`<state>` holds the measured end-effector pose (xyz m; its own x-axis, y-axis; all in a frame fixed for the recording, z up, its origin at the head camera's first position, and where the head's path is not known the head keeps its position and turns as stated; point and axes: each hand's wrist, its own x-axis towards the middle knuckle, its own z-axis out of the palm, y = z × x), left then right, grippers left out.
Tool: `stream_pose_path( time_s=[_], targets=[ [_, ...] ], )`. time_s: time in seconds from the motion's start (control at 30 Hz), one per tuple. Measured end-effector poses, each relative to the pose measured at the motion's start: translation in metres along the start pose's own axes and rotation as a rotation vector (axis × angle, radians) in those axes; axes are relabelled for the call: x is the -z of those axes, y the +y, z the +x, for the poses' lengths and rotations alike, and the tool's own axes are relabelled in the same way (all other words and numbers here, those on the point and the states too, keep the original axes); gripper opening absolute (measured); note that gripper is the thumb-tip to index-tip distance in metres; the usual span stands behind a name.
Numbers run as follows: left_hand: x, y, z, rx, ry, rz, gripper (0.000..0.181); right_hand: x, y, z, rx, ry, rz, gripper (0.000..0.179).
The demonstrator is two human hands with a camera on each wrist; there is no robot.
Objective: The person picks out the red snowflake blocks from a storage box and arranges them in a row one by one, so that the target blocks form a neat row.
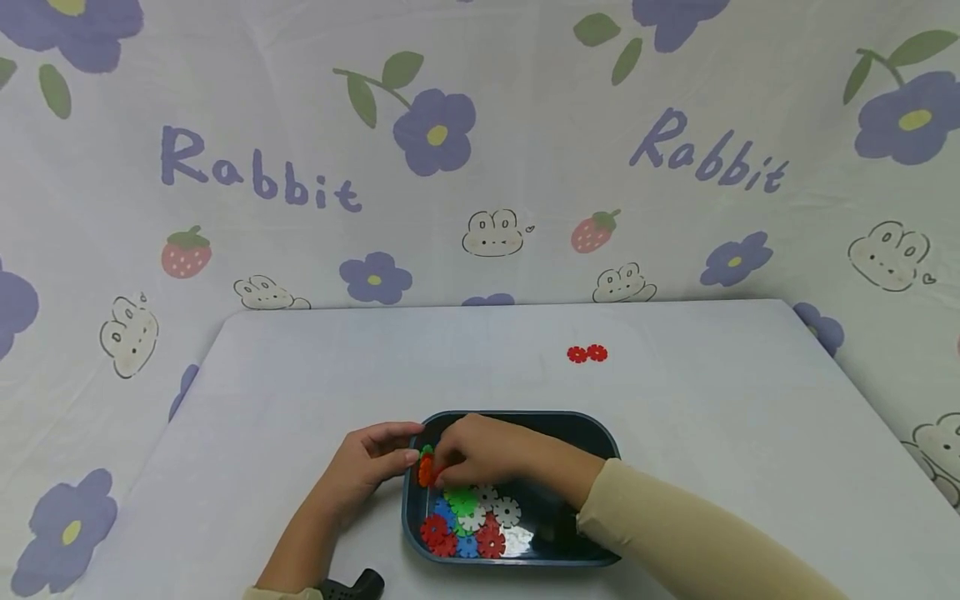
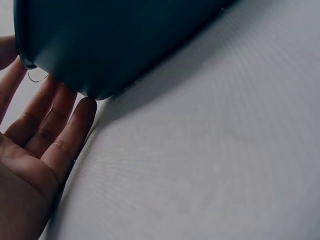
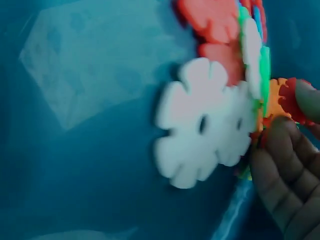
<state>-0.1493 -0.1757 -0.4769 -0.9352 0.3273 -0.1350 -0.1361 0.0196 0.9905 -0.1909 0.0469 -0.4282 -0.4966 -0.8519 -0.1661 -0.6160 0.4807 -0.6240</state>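
Right hand (image 1: 480, 450) pinches a disc (image 3: 288, 102) — red, apparently.

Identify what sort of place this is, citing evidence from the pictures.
Probably an indoor play or craft corner: a white table, a dark tray of colourful flower-shaped pieces, and a backdrop printed with rabbits and strawberries.

The setting is a cloth-screened tabletop space, in a building of indeterminable type, as shown by the creased white backdrop (image 1: 540, 171), printed with purple flowers, strawberries and "Rabbit" lettering, across the upper frame and both sides, behind a plain white counter (image 1: 697, 383) at lower centre.
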Motion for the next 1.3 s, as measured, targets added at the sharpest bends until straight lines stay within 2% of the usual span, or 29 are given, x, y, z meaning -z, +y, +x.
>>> stream_pose_path(
  time_s=[0.13, 0.4, 0.57, 0.77, 0.93, 1.07, 1.17, 1.3],
  targets=[
    [0.000, -0.001, 0.000, 0.000, -0.001, -0.002, 0.043, 0.006, -0.002, -0.002, -0.019, 0.048, 0.096, 0.017],
    [-0.002, -0.001, 0.000, 0.001, 0.006, -0.002, 0.042, 0.030, -0.007, -0.014, -0.051, 0.166, 0.171, 0.029],
    [-0.003, 0.000, 0.000, 0.010, 0.014, -0.001, 0.042, 0.058, -0.002, -0.027, -0.105, 0.290, 0.192, 0.039],
    [-0.005, 0.000, 0.000, 0.025, 0.033, -0.012, 0.041, 0.099, 0.016, -0.053, -0.200, 0.475, 0.187, 0.045],
    [-0.004, 0.000, 0.001, 0.034, 0.046, -0.011, 0.040, 0.127, 0.045, -0.077, -0.318, 0.616, 0.218, 0.049],
    [-0.004, -0.001, 0.002, 0.038, 0.051, -0.008, 0.040, 0.134, 0.080, -0.093, -0.429, 0.694, 0.239, 0.053],
    [-0.003, -0.002, 0.002, 0.044, 0.050, -0.013, 0.040, 0.132, 0.108, -0.105, -0.500, 0.703, 0.228, 0.057],
    [-0.004, -0.003, 0.002, 0.050, 0.044, -0.022, 0.042, 0.123, 0.142, -0.121, -0.616, 0.674, 0.194, 0.060]
  ],
)
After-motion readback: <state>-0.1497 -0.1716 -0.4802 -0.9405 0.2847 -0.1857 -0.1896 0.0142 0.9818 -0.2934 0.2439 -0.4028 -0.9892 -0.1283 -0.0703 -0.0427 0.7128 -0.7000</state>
